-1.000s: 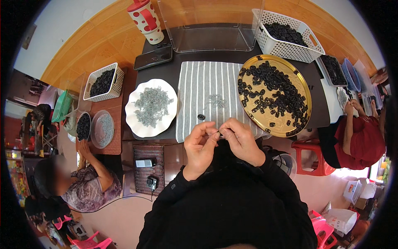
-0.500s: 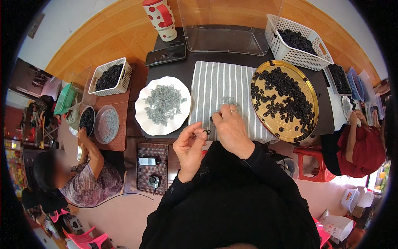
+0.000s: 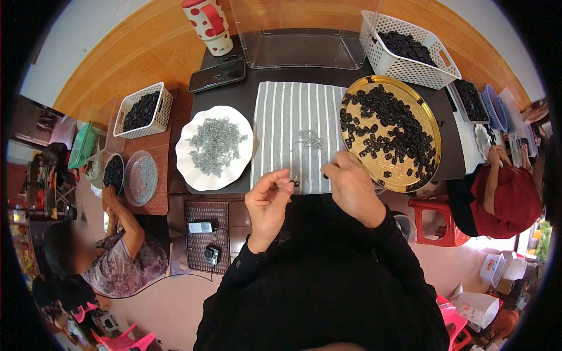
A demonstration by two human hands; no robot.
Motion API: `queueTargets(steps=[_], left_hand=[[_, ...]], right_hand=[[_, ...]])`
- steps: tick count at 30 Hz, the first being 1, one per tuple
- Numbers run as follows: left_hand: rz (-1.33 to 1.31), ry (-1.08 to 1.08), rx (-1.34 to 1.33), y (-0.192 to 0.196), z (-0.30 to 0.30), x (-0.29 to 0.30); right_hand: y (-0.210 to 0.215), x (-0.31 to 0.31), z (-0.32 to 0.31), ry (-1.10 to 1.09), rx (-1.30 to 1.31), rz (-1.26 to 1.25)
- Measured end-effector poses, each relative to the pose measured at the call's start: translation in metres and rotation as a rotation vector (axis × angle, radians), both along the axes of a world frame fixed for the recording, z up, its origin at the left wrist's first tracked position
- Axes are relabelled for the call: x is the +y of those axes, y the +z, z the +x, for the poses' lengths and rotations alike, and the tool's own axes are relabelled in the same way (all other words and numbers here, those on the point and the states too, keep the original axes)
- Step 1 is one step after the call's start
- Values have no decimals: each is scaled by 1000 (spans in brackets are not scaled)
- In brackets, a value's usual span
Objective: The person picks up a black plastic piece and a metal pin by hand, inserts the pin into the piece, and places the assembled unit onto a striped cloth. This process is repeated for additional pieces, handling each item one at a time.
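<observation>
My left hand (image 3: 268,206) is at the near edge of a grey-and-white striped cloth (image 3: 281,126), thumb and forefinger pinching a small black piece (image 3: 295,183). A thin pin-like bit seems to stick up from it. My right hand (image 3: 355,190) is curled to the right of it, over the cloth's near right corner, with another small black piece (image 3: 326,175) at its fingertips. Farther up the cloth lies a little heap of grey, clear-looking pins (image 3: 310,140). To the left, a white scalloped plate (image 3: 205,182) holds many such pins. Black pieces cover much of a round gold tray (image 3: 374,167) on the right.
Behind the cloth stand a clear plastic box (image 3: 304,58), a phone (image 3: 218,76) and a spotted tumbler (image 3: 211,29). A white basket (image 3: 436,76) of black pieces is at back right. People work at tables left and right; a red stool (image 3: 436,225) stands at right.
My right hand has shifted right, away from the pin heap and the left hand, uncovering the pins. The left hand keeps its pinch. The whole view has swung slightly.
</observation>
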State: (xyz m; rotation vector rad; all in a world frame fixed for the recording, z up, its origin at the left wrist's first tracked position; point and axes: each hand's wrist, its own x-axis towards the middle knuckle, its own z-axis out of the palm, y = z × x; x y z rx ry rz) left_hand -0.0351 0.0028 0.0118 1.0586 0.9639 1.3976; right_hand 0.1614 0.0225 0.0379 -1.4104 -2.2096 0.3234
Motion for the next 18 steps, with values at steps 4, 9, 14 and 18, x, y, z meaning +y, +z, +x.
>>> queueTargets(steps=[4, 9, 14, 18], left_hand=[[-21, -9, 13, 1, 3, -3], [-75, -77, 31, 8, 3, -4], [-136, -263, -52, 10, 11, 0], [-133, -279, -80, 10, 20, 1]], right_hand=[[-8, -2, -22, 26, -34, 142], [-15, -7, -13, -64, 606, -104], [-9, -6, 2, -50, 1149, -515], [-6, -14, 2, -40, 1193, -543]])
